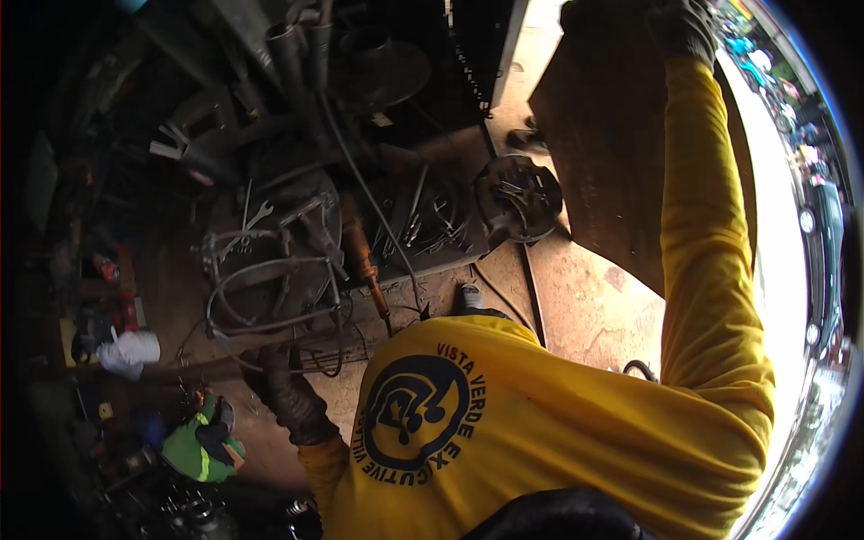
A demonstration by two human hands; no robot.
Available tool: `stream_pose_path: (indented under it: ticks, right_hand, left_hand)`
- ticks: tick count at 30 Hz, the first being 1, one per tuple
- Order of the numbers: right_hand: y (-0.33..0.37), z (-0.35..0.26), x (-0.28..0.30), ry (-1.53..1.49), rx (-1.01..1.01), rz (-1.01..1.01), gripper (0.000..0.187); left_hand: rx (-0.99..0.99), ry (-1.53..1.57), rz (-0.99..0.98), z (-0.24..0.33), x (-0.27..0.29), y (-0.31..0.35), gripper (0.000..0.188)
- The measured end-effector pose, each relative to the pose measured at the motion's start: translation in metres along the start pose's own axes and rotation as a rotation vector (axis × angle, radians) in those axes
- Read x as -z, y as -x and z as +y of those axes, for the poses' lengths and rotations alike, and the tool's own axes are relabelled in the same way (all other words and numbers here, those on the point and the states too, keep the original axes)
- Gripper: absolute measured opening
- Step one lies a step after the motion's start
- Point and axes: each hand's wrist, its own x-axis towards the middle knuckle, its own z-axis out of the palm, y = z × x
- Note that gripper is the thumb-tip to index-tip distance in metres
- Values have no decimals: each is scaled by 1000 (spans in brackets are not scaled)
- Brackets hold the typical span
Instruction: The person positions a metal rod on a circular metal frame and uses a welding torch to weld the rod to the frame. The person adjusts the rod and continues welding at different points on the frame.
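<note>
High at the right, my right hand (681, 32) in a dark grey glove is closed on the upper edge of a large dark brown panel (621, 135). That arm is stretched far out in a yellow sleeve. My left hand (281, 385), in a dark glove, is low at the left, beside a frame of bent metal rod (261, 263) on the workbench. Its fingers blend into the shadow, so whether they grip the rod cannot be made out. An orange-handled tool (362, 256) lies to the right of the frame.
On the bench are an open-end wrench (259, 214) and a round tray of small metal pieces (517, 196). A cable (531, 297) crosses the floor. At lower left a person in green (200, 448) crouches near small sparks. A bright street with a parked car (823, 261) lies right.
</note>
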Motion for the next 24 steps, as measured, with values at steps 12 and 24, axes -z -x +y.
stream_pose_path:
  ticks: [12,24]
  right_hand:
    - [282,-216,-4,-1309,112,-407,61]
    - [299,-298,116,-2000,215,-1473,58]
  left_hand:
    - [-205,-153,56,7,-15,-14,71]
    - [-101,160,-100,30,-21,-27,78]
